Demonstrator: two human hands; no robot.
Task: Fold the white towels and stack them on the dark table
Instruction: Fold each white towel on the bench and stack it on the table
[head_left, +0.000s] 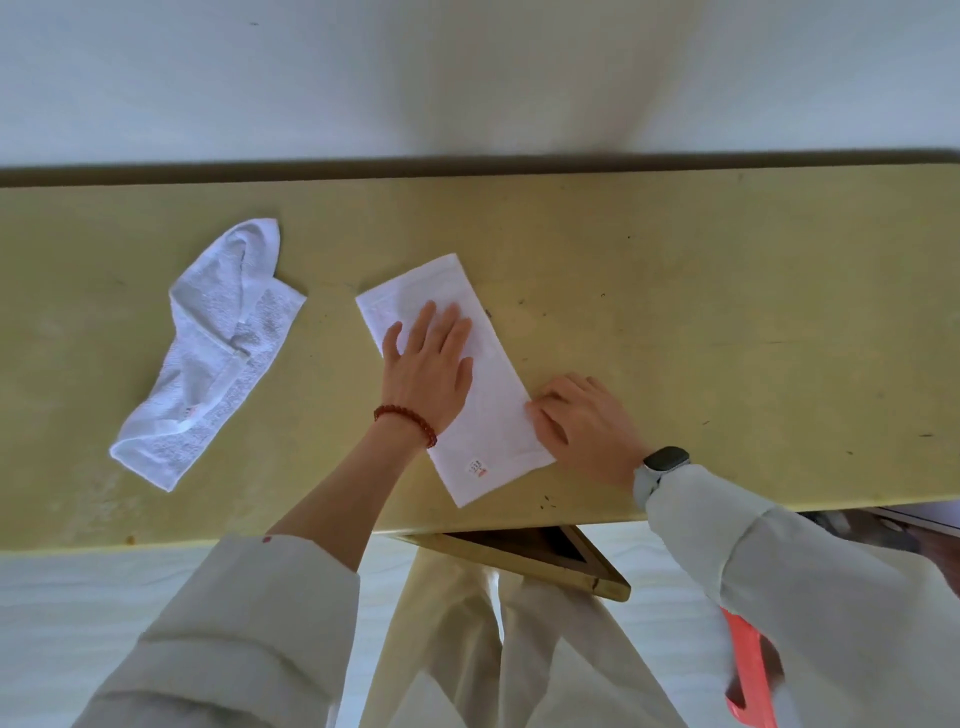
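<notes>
Both hands lie on the folded towel (488, 395), a smooth white oblong with straight edges and a small red mark near its close end. The left hand (427, 364) presses flat on its middle with straight, spread fingers; the right hand (584, 423) presses its fingers on the right edge, slightly bent. This towel rests on the table (727, 312), a matte yellowish top with small dark specks. To the left, well apart, a second towel (213, 353) lies crumpled, its terry surface rough and wrinkled.
</notes>
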